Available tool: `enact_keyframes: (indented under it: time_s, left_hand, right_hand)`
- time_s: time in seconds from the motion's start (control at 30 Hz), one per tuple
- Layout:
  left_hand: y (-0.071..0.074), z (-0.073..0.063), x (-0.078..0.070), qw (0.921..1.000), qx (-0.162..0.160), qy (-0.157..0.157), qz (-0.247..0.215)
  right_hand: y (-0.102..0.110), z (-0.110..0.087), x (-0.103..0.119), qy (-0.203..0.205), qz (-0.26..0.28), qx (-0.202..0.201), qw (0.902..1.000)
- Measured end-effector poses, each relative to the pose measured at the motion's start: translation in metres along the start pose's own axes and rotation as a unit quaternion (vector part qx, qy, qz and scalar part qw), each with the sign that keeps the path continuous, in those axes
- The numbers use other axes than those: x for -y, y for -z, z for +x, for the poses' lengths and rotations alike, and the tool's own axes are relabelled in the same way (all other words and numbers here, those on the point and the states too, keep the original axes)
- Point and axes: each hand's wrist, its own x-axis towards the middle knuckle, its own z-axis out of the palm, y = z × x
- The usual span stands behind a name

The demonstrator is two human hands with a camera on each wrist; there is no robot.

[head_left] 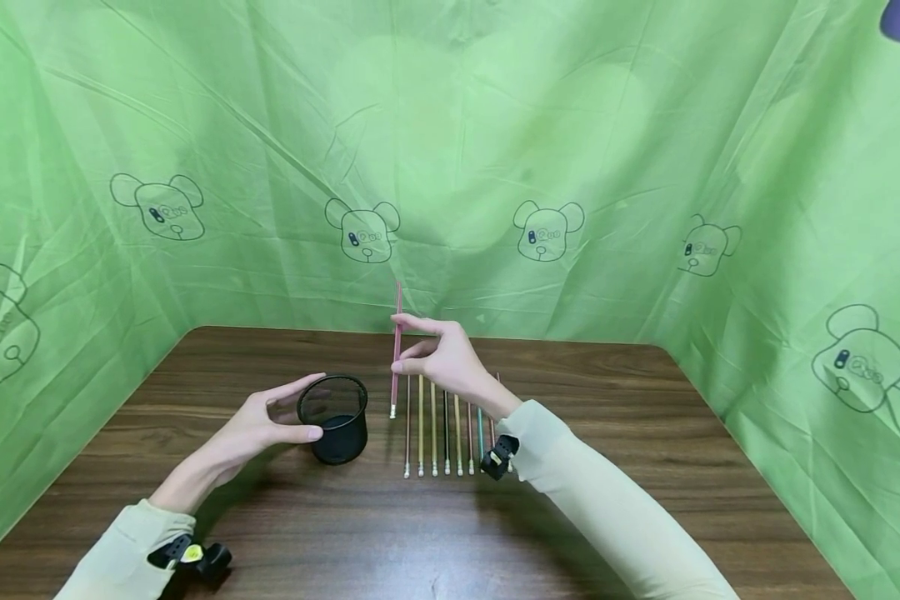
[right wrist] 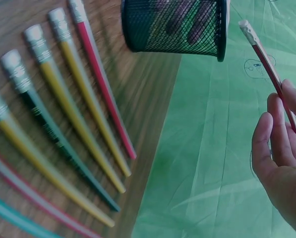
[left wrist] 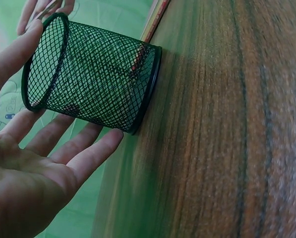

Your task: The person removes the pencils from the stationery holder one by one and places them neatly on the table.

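A black mesh pencil cup (head_left: 342, 440) stands upright on the table, its mouth facing up. My left hand (head_left: 243, 429) holds it from the left, thumb at the near side of the rim; the left wrist view shows the other fingers along the mesh wall (left wrist: 95, 74). To the right of the cup, my right hand (head_left: 450, 358) pinches a red pencil (head_left: 395, 387) between thumb and fingers. That pencil is raised nearly upright, with its white eraser end (right wrist: 248, 30) pointing down. Below the right hand lies a row of several pencils (head_left: 422, 433), partly hidden by the wrist.
The row includes yellow, black, red and teal pencils, side by side with eraser ends towards me. They lie on a dark wood-grain table (head_left: 390, 533). Green cloth (head_left: 465, 150) with printed bear heads hangs behind the table and along both sides.
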Motion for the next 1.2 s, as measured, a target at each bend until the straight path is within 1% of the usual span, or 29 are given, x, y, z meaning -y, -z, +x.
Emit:
enact_keyframes:
  time_s: [0.27,0.53,0.8,0.93,1.0,1.1,1.2]
  left_hand:
    - [0.001,0.0,0.0,0.9999,-0.003,0.005,0.011]
    - [0.001,0.0,0.0,0.9999,0.001,0.007,0.008]
    - [0.002,0.001,0.0,0.9999,0.004,0.006,0.008]
    - [0.002,0.001,0.0,0.9999,0.005,0.008,0.006]
    - [0.002,0.001,0.0,0.9999,0.006,0.007,0.006]
    - [0.002,0.002,0.001,0.9999,0.005,0.003,0.012]
    - [0.003,0.001,0.001,0.9998,0.004,0.001,0.022]
  right_hand:
    - [0.018,-0.02,-0.012,-0.006,-0.021,-0.004,0.9997]
    - [0.037,-0.035,-0.023,-0.019,-0.02,-0.013,0.9995]
    - [0.063,-0.051,-0.033,-0.043,-0.035,-0.019,0.9983]
    - [0.078,-0.061,-0.04,-0.061,-0.048,-0.025,0.9967]
    - [0.085,-0.065,-0.043,-0.069,-0.046,-0.024,0.9963]
    - [0.095,-0.072,-0.047,-0.08,-0.043,-0.024,0.9956]
    - [0.104,-0.078,-0.052,-0.093,-0.052,-0.025,0.994]
